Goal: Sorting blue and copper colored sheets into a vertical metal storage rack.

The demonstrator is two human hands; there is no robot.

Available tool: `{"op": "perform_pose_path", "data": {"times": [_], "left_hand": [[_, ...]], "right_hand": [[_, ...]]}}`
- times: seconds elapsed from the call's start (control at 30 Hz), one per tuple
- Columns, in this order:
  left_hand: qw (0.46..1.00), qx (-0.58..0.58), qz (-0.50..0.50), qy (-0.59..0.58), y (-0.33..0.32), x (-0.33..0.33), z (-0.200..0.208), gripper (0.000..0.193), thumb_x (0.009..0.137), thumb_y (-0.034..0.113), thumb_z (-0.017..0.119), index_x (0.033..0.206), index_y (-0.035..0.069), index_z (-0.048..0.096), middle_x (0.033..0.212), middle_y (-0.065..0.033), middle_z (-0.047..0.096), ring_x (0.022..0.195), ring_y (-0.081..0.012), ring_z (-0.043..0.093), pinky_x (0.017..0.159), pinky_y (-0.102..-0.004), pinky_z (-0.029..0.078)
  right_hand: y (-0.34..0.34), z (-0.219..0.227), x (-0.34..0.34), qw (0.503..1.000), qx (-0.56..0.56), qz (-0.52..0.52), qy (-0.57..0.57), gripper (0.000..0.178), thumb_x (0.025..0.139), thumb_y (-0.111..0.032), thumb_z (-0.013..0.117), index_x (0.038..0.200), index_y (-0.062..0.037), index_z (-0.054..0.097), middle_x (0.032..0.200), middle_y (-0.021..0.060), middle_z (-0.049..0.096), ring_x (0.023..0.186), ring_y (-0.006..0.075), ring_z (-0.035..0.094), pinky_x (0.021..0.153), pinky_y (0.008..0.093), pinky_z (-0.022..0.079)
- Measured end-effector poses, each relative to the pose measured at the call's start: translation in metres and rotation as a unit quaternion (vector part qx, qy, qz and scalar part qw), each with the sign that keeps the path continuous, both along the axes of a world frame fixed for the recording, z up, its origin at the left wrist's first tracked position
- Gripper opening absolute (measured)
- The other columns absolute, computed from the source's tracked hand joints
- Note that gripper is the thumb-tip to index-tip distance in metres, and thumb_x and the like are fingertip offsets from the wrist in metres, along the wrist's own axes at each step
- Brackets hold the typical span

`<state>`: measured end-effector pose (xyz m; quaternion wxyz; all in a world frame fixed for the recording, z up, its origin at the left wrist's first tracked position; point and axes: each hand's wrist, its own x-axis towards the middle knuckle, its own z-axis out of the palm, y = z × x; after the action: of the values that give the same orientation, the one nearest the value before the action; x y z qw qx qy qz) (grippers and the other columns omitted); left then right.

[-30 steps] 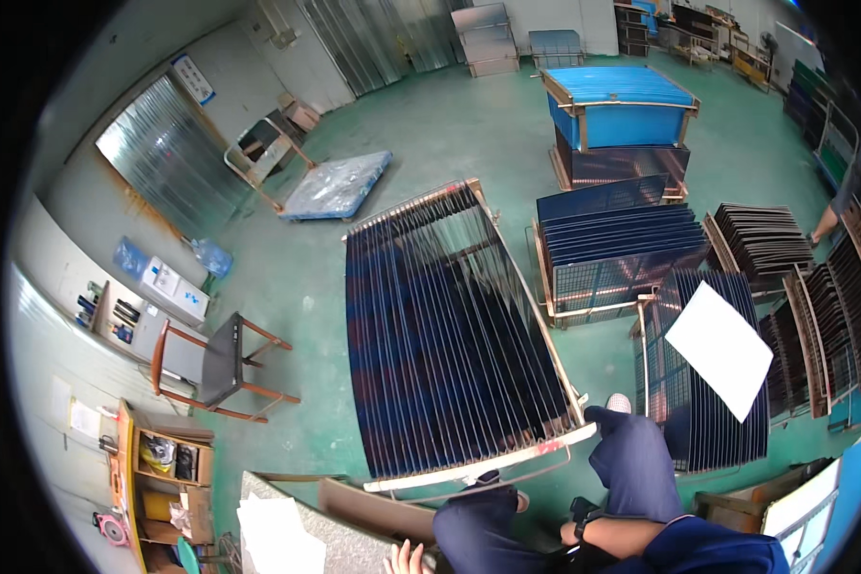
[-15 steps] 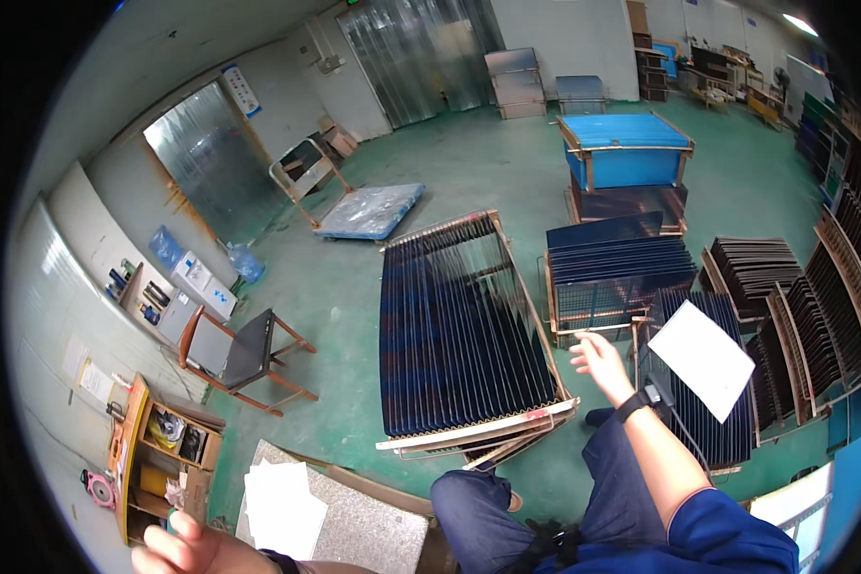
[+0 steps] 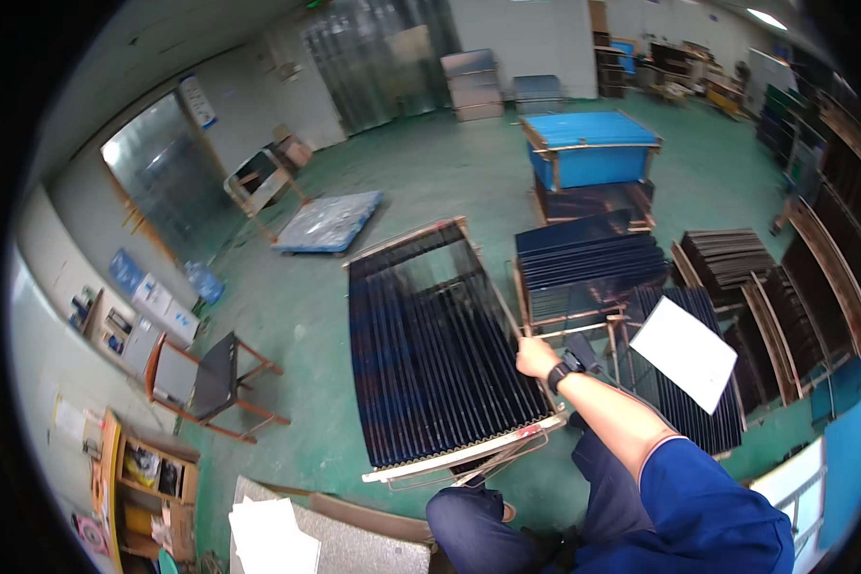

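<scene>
My right hand is closed around the right side rail of a slotted rack. Many thin dark panels stand on edge in this rack, side by side, with a gap toward the far end. A dark band circles my right wrist, with a small dark device beside it. My left hand is out of view. To the right of my hand, a white sheet lies on top of another rack of upright dark panels.
More panel racks stand to the right, below a blue bin. A flat cart is farther back on the left. Nearer are a chair, a wooden shelf and a speckled board with white paper.
My right hand has moved from open in the air to the rack's right side rail and closed on it. My left hand has left the picture. The whole view has shifted.
</scene>
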<state>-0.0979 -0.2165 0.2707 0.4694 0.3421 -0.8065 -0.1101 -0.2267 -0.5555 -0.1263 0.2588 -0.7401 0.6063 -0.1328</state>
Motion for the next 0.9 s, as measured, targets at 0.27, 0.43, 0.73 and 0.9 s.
{"op": "perform_pose_path", "data": {"times": [0.27,0.43,0.73,0.9], "left_hand": [[0.989,-0.05,-0.139,0.016,-0.06,0.002,-0.035,0.026,0.093,0.029,0.044,0.094,0.007,0.058,0.095,-0.0151,0.057,0.099,-0.033,0.056,0.085,-0.0475,0.048],[0.963,-0.084,-0.256,0.016,-0.095,-0.049,-0.047,0.028,0.094,0.031,0.042,0.095,0.007,0.057,0.095,-0.0144,0.057,0.098,-0.0322,0.056,0.085,-0.0469,0.048],[0.874,-0.195,-0.443,0.035,-0.073,-0.212,-0.031,0.033,0.096,0.035,0.038,0.096,0.008,0.057,0.095,-0.0132,0.056,0.096,-0.0308,0.057,0.084,-0.0459,0.049],[0.836,-0.24,-0.489,0.057,-0.032,-0.272,-0.024,0.035,0.097,0.038,0.036,0.096,0.009,0.056,0.096,-0.0125,0.056,0.094,-0.03,0.057,0.084,-0.0453,0.05]], "right_hand": [[0.002,0.134,0.012,0.99,-0.117,0.055,-0.057,0.015,0.066,-0.006,0.057,0.074,0.0038,0.066,0.078,0.027,0.064,0.077,0.0406,0.065,0.068,0.0463,0.053],[0.012,0.279,-0.104,0.944,-0.292,0.107,-0.111,0.023,0.073,-0.017,0.057,0.069,0.0061,0.056,0.064,0.0245,0.057,0.057,0.0366,0.056,0.057,0.0435,0.045],[0.341,0.4,-0.37,0.902,-0.353,-0.246,-0.035,0.025,0.09,-0.025,0.063,0.098,-0.0011,0.064,0.085,-0.0031,0.062,0.084,0.0024,0.056,0.072,0.0192,0.044],[0.5,0.373,-0.434,0.79,-0.474,-0.39,0.011,0.031,0.092,-0.022,0.061,0.112,0.0004,0.06,0.097,0.0029,0.064,0.089,0.0072,0.059,0.079,0.021,0.044]]}}
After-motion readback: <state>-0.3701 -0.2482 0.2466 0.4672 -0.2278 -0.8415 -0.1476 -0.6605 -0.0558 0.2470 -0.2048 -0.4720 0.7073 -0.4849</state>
